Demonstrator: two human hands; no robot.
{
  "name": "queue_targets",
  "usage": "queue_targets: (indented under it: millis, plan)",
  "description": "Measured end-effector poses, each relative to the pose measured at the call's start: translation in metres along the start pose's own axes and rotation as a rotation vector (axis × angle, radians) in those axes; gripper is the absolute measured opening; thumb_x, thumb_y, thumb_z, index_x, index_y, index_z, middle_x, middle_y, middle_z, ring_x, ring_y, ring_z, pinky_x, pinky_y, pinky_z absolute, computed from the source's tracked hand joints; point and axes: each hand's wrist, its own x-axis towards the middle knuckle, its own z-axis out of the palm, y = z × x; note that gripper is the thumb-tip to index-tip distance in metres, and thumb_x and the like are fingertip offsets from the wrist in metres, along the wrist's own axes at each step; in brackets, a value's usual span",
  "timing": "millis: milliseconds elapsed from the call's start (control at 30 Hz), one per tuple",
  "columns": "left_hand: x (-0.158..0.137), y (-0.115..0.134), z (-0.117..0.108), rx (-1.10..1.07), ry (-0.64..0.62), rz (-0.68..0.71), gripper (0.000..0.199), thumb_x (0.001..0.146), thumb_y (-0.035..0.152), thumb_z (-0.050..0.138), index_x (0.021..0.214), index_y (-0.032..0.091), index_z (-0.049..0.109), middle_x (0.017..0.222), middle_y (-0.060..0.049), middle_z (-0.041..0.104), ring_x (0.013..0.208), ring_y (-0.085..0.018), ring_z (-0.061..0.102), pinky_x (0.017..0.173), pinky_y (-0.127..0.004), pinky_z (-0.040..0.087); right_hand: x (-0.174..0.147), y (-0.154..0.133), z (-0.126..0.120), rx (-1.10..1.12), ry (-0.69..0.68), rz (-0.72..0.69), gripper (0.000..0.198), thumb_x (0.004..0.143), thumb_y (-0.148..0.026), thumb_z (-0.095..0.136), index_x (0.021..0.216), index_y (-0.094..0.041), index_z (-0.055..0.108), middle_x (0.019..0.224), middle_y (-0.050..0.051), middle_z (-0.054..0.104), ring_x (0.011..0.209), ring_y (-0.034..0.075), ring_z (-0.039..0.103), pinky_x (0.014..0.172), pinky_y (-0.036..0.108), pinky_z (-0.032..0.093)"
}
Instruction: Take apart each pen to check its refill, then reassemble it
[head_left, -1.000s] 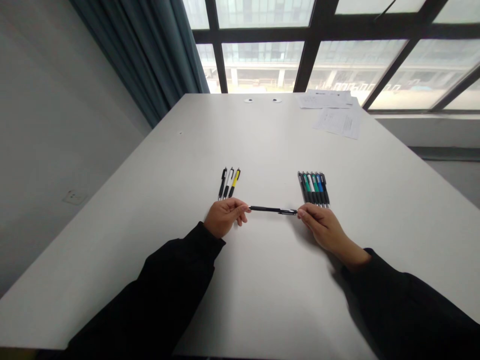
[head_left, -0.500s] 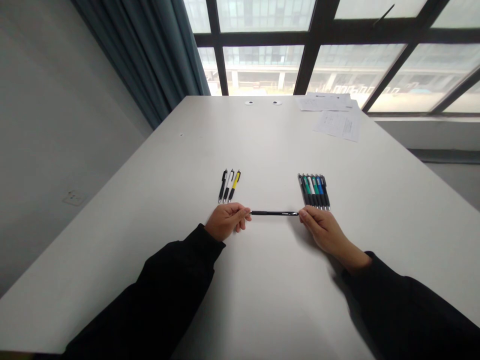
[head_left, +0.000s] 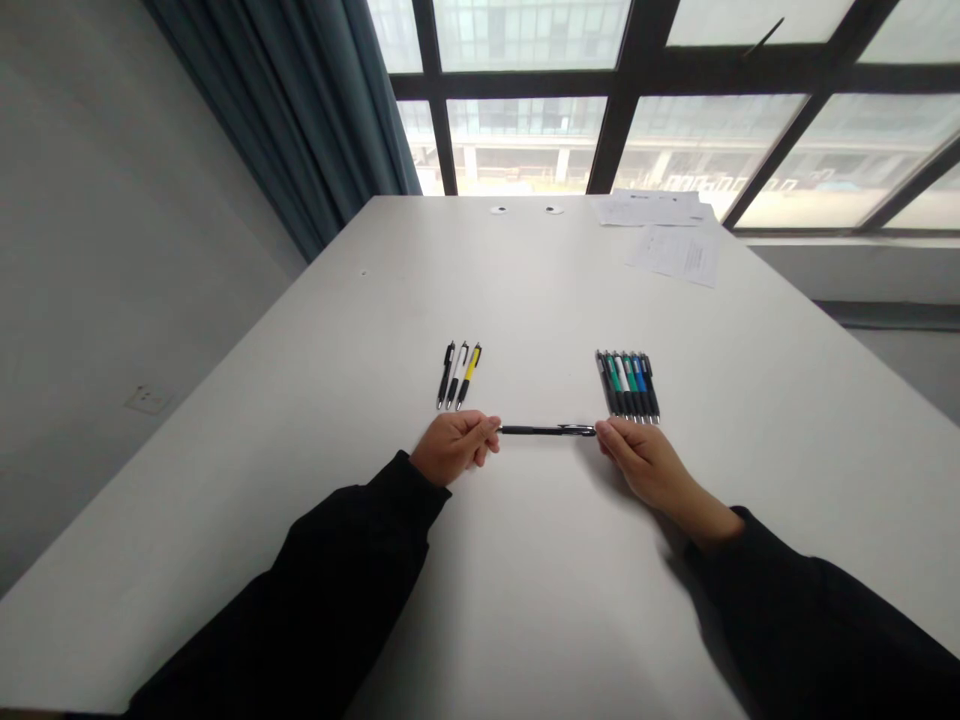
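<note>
A black pen (head_left: pixel 546 430) is stretched level between my two hands, its clip toward the right end. My left hand (head_left: pixel 457 445) pinches its left tip, and my right hand (head_left: pixel 637 455) pinches the other end. Just beyond my left hand lie three pens side by side: a black pen (head_left: pixel 446 375), a white pen (head_left: pixel 457 375) and a yellow pen (head_left: pixel 470 374). Past my right hand is a tight row of several pens (head_left: pixel 628 385) in black, green, white and blue, with dark grips facing me.
All of this is on a white table (head_left: pixel 525 560). Loose papers (head_left: pixel 675 250) lie at its far right corner, and two small oval fittings sit near the far edge. A dark curtain (head_left: pixel 300 110) hangs at the left beside the windows.
The held pen has rotated slightly about its length, so its clip now shows more from the side. Both hands keep their pinch; the whole view has shifted a little.
</note>
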Motion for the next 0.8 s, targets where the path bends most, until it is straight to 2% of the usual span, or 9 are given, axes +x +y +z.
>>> queue_targets:
  millis: [433,800]
  plan:
    - [-0.0004,-0.0012,-0.0011,0.091,0.011,0.030,0.054,0.093,0.055,0.049,0.058,0.015,0.061,0.041,0.003,0.047,0.038,-0.007,0.039,0.043,-0.020,0.032,0.0008,0.0013,0.0007,0.001,-0.043,0.015,0.049,0.103,-0.048,0.034,0.063,-0.021,0.046,0.056,-0.001,0.047,0.053,0.014,0.042,0.054,0.029,0.032]
    - [0.0010,-0.0071,-0.0012,0.046,-0.017,0.064,0.042,0.093,0.052,0.053,0.075,0.015,0.062,0.049,0.004,0.051,0.044,-0.007,0.040,0.048,-0.021,0.033,-0.0013,-0.0036,0.0004,0.073,-0.023,0.056,0.040,0.103,-0.044,0.036,0.071,-0.022,0.041,0.064,-0.002,0.046,0.059,0.014,0.042,0.056,0.030,0.033]
